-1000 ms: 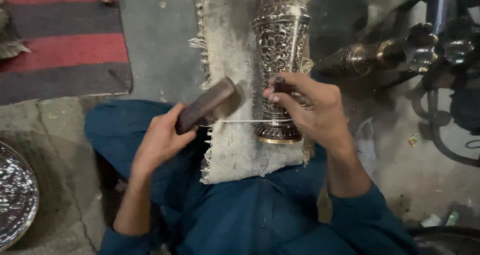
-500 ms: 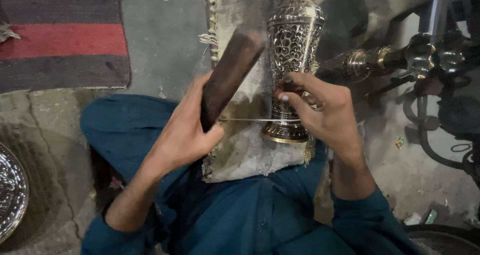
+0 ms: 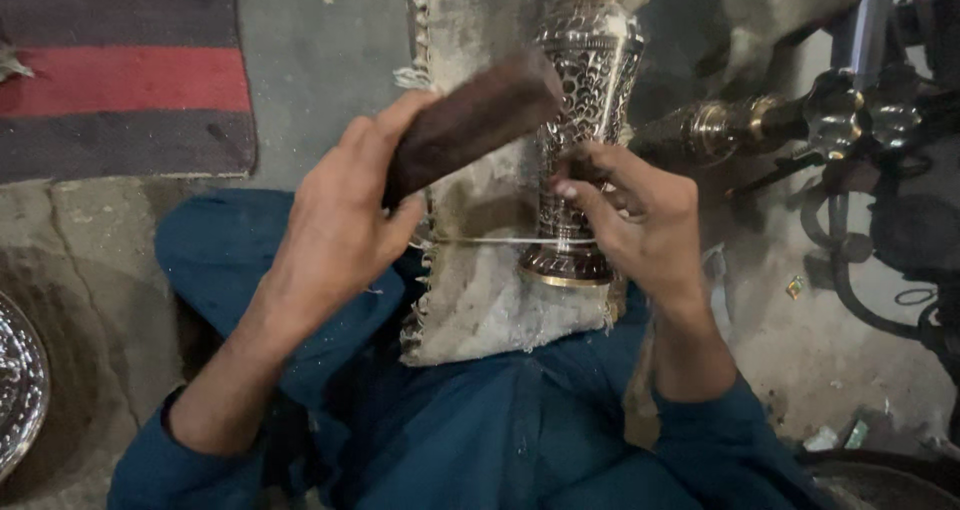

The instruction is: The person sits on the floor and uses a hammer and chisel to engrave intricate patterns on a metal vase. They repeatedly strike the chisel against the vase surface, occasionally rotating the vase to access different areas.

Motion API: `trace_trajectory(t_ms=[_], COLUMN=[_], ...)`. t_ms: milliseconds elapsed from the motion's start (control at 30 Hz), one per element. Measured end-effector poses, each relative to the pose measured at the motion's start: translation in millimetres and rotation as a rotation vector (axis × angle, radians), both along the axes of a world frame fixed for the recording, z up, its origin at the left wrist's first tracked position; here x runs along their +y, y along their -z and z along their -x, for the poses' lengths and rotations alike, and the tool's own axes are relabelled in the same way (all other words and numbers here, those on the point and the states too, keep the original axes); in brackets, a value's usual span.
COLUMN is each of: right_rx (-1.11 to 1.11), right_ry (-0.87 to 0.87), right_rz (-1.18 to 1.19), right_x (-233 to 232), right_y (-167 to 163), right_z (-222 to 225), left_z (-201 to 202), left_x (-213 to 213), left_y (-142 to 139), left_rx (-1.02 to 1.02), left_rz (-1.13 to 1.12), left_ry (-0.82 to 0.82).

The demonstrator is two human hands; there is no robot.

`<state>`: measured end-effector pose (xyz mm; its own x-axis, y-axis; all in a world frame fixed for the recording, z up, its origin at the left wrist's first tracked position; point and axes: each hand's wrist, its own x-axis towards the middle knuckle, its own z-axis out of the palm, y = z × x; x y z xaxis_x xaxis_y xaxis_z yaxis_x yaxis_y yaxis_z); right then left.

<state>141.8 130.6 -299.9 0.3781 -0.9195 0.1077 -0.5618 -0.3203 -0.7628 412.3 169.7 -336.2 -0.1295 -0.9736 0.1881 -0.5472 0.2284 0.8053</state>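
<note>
- Grey concrete floor [image 3: 320,60] spreads around me, with a red and dark striped rug [image 3: 120,70] at the upper left and a shiny embossed metal tray [image 3: 15,390] at the lower left edge.
- Across my blue-clad lap lies a worn, fringed cloth pad [image 3: 480,300], and on it stands the ornate brass vase [image 3: 585,80], its pierced, embossed body leaning away from me.
- My left hand [image 3: 340,230] is closed around a dark wooden block [image 3: 470,120], raised just beside the vase's belly.
- My right hand [image 3: 640,220] pinches a thin tool against the vase's lower stem; I cannot tell the tool's kind. A pale cord [image 3: 500,241] runs across the pad to the base.
- I judge the vase stiff, fairly heavy and slippery where polished, its thin openwork easily dented; the narrow stem above the foot looks the surest place to hold.
- More brass fittings [image 3: 740,125] and dark metal parts lie at the right.
</note>
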Motion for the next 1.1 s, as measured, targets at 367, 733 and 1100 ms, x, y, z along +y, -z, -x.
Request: trace_trajectory(t_ms=[367, 733, 1100], right_rx=[0.124, 0.053, 0.037], right_ry=[-0.027, -0.060, -0.061], right_rz=[0.082, 0.062, 0.044], right_x=[1.7, 0.5, -0.5], right_y=[-1.9, 0.1, -3.3], right_z=[3.2, 7.9, 11.2], left_z=[6.9, 7.9, 12.5], left_x=[-6.2, -7.1, -10.3], left_y=[-1.5, -6.2, -9.2], left_rx=[-0.305, -0.292, -0.540], left_rz=[0.083, 0.124, 0.145], left_ry=[0.021, 0.025, -0.006])
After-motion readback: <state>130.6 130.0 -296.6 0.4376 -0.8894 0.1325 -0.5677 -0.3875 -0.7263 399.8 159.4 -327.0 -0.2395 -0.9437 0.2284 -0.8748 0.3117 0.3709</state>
